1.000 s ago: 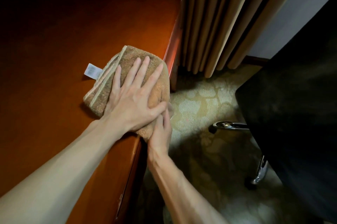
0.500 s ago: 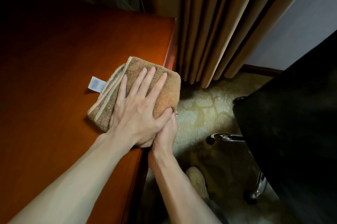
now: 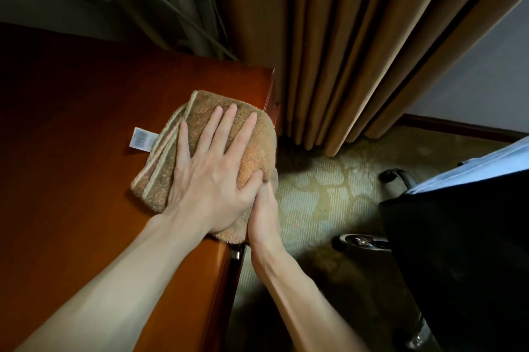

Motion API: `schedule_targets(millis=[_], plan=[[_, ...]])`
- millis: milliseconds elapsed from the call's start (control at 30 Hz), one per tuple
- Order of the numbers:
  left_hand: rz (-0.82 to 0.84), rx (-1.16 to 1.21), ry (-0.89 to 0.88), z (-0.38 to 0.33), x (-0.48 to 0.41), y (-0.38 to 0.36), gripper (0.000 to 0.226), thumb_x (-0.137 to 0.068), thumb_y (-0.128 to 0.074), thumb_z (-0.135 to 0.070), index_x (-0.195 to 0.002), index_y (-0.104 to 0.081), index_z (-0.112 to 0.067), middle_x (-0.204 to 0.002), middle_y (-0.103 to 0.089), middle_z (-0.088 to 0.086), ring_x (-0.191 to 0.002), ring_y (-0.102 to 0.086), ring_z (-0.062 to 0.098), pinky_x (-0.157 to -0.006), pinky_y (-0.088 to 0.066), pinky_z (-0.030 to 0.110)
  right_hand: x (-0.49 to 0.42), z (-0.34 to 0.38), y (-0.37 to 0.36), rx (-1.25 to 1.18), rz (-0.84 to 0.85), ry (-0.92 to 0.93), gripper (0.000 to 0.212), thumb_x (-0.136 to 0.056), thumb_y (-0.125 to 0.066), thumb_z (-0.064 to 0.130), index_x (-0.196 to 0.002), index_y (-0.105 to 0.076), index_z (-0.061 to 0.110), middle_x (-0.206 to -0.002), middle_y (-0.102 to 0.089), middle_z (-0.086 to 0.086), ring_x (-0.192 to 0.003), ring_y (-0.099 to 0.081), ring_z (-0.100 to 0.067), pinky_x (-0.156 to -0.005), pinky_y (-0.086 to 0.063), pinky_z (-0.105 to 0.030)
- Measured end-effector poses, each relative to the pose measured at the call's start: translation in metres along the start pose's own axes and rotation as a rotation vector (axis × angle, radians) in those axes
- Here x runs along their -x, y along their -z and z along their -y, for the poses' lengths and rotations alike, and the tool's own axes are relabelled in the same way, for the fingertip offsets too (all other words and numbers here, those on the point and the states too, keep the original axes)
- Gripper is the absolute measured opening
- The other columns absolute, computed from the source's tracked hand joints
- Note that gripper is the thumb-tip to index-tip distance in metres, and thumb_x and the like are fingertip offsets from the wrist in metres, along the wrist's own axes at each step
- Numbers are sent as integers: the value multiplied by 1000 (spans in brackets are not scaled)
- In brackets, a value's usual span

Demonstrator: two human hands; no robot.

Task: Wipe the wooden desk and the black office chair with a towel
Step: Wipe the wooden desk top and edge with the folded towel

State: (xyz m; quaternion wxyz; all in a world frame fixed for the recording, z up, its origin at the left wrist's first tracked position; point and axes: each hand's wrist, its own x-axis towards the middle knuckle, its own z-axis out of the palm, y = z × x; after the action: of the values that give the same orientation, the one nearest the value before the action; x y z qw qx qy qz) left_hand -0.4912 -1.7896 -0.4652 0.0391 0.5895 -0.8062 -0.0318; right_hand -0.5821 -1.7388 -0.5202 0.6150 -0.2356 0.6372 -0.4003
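Worktop (image 3: 86,208) fills the left, and the chair (image 3: 458,251) sits well apart to the right. The towel (image 3: 260,148) lies folded at the worktop's right edge near the far corner, long axis along that edge, one side spilling over. Left hand (image 3: 209,180) is spread flat on top, pressing. Right hand (image 3: 264,214) meets the overhang at the edge with its fingers hidden, so I can't tell its grip. It's the hand nearer the chair.

Finding: nothing I can read. One white tag (image 3: 142,140) projects from the left edge of the towel (image 3: 254,151) lying on the desk (image 3: 71,151). It bears fine dark print, seemingly barcode lines, too small and blurred for me to make out.
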Motion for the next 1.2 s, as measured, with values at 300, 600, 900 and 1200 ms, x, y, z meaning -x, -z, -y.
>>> schedule_targets(millis=[300,600,900,1200], plan=[[-21,31,-23,7,-80,-2,86,-91,-42,-62,-165,-12,-32,-174,-8,1,-160,0,18,-125,-3,63,-85,35,0,-37,3,57,53,-113,-20,38,-163,-32,24,-167,-35,2,-155,-28,-15,-128,-23,-46],[-51,-1,41,6,-149,-3,68,-85,-40,-65,-138,-53,-26,-128,-61,6,-128,-51,29,-123,-18,60,-132,86,3,64,-96,70,65,-81,-27,73,-129,-61,44,-121,-72,7,-116,-65,-24,-108,-46,-55],[32,66,196,1,-196,2,48,-82,-32,-75,-84,-53,-32,-78,-54,-6,-76,-49,23,-97,-42,48,-184,122,16,43,-42,77,51,-83,-35,55,-86,-76,26,-101,-77,-9,-102,-71,-32,-99,-53,-61],[-134,75,214,-18,-130,-13,59,-99,-36,-57,-149,-48,-28,-157,-47,3,-150,-34,23,-127,-9,50,-146,105,10,-87,-150,121,32,-101,-53,25,-72,-65,26,-67,-67,9,-64,-64,-4,-69,-51,-38]])
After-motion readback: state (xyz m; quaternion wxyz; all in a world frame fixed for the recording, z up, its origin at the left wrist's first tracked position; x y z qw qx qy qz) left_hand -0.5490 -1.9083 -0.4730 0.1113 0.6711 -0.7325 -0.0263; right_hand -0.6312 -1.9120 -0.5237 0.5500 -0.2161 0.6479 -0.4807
